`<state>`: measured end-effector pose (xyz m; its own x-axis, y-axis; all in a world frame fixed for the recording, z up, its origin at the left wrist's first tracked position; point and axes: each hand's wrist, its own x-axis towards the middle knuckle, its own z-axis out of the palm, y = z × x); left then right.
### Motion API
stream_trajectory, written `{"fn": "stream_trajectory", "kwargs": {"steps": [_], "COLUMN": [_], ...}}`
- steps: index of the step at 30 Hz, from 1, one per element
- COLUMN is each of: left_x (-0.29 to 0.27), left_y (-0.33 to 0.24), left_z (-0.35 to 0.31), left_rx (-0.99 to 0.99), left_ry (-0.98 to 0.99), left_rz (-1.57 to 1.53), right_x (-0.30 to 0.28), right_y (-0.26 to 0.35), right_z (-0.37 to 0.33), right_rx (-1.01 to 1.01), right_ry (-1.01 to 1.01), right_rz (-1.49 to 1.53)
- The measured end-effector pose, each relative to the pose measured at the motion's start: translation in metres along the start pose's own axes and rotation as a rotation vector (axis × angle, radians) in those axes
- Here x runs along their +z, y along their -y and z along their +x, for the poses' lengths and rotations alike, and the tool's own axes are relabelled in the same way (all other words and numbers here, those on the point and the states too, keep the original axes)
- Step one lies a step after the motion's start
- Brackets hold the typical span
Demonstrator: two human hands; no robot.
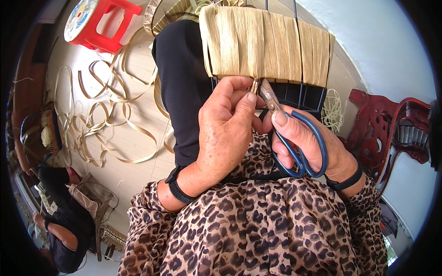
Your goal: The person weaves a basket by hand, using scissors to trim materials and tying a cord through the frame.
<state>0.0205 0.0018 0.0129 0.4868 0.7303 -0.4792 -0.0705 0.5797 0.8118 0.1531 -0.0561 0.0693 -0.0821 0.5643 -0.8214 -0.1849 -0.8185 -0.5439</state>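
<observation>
Black wire frame (299,43) partly beyond the top edge, co-worker's hand (38,220) too small for detail

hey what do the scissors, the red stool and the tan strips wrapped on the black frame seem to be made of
Scissors: dull metal blades, brown-stained; blue handles smooth, perhaps plastic-coated.
Red stool: probably moulded plastic, from its glossy, rounded sides.
Tan strips: matte, finely grained and creased, so maybe dried plant fibre or paper; I can't tell which.

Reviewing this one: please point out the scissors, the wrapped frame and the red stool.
Scissors (272,106), head view: the pivot.
Wrapped frame (278,48), head view: its pale strip covering.
Red stool (95,28), head view: its red side.
</observation>
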Motion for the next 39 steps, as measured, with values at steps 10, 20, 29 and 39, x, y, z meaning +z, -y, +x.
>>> {"fn": "stream_trajectory", "kwargs": {"steps": [10,20,29,39], "left_x": [0.0,-0.001,0.0,-0.013], "left_y": [0.0,-0.001,0.0,-0.024], "left_z": [0.0,0.001,0.001,0.004], "left_rx": [-0.008,-0.015,-0.002,-0.13], "left_ry": [-0.015,-0.015,-0.025,0.106], "left_rz": [-0.03,-0.045,-0.044,0.018], "right_x": [-0.001,0.007,0.01,0.021], "right_y": [0.003,0.004,-0.001,-0.01], "right_z": [0.004,0.003,0.004,0.012], "right_rx": [-0.013,-0.027,-0.026,-0.06], "right_ry": [0.021,-0.004,-0.03,-0.043], "right_rz": [0.009,0.114,0.157,0.173]}}
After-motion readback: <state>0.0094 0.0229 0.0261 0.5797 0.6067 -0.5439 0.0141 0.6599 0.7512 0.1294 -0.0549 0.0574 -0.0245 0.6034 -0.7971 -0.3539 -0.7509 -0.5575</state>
